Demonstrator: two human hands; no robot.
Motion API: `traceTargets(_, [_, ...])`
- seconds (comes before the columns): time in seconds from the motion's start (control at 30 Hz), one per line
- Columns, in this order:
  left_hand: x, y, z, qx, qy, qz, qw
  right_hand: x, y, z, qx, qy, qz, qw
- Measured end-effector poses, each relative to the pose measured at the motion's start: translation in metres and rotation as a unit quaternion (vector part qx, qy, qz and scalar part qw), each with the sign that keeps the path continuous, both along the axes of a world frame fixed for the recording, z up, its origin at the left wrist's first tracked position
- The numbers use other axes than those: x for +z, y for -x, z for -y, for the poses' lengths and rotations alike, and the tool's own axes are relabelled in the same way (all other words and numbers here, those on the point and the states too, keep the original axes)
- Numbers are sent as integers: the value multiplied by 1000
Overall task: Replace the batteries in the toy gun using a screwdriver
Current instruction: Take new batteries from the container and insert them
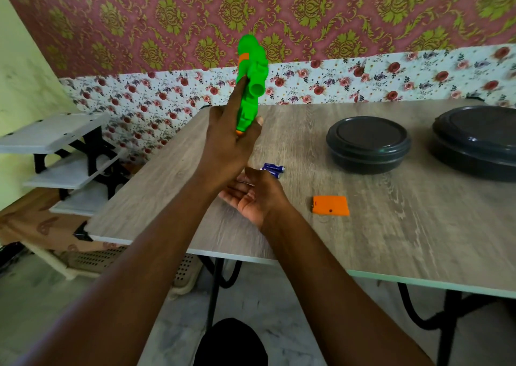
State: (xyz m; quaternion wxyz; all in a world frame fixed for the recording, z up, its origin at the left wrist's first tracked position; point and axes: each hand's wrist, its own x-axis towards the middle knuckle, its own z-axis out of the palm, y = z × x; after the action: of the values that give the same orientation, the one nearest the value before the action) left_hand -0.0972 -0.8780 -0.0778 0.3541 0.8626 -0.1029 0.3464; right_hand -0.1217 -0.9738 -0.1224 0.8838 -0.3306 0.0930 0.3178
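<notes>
The left hand (231, 139) grips the bright green plastic toy gun (251, 81) upright above the wood-grain table (167, 198), probably to tip cells into the right hand (251, 195), which lies open and palm-up at 6 o'clock below it. Blue cylindrical batteries (272, 168) lie at that hand's 1 o'clock and the flat orange plastic battery cover (331, 205) at 3 o'clock. Two dark round lidded containers (368, 142) sit at 2 o'clock, blocking nothing. No screwdriver shows.

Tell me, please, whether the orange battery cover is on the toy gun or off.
Off: the battery cover lies on the table, apart from the toy gun in the left hand.
</notes>
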Motion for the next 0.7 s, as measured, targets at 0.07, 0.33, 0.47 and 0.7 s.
traceTargets(0.07, [0,4,6,11,-4,-1,1000,2,0,0,-15,-23,-2,1000])
traceTargets(0.33, [-20,10,21,4,-7,-63,998,-5,-3,-1,-3,-54,-1,999])
traceTargets(0.47, [-8,7,19,11,12,-29,999,-7,-9,-5,-13,-48,-19,999])
traceTargets(0.7, [-1,1,19,-9,7,-68,998,-2,-4,-8,5,-108,-7,994])
